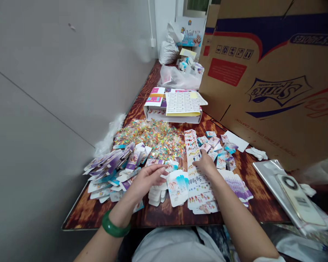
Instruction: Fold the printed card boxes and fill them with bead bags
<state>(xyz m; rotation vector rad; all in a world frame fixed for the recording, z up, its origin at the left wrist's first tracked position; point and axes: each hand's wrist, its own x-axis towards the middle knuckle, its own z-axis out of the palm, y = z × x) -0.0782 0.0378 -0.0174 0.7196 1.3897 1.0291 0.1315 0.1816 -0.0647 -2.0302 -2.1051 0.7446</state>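
My left hand [150,179], below which a green bangle circles the wrist, hovers over the middle of the table with fingers loosely stretched and slightly apart. Its fingertips are close to a small blue-and-white carton [172,166]; whether they touch it I cannot tell. Under and beside them lie white folded cartons [156,195] and a fanned stack of flat blue-and-white cartons [177,188]. My right hand [205,165] rests on a long stack of printed nail sticker sheets [198,189], thumb and index finger spread on the top sheet.
A heap of colourful small wrapped packets [155,136] spreads behind my hands. Flat purple cartons [117,160] pile at left; filled little boxes [217,149] and a purple carton fan [236,187] lie right. A display box [173,116], big cardboard carton [262,76] and phone [300,200] stand around.
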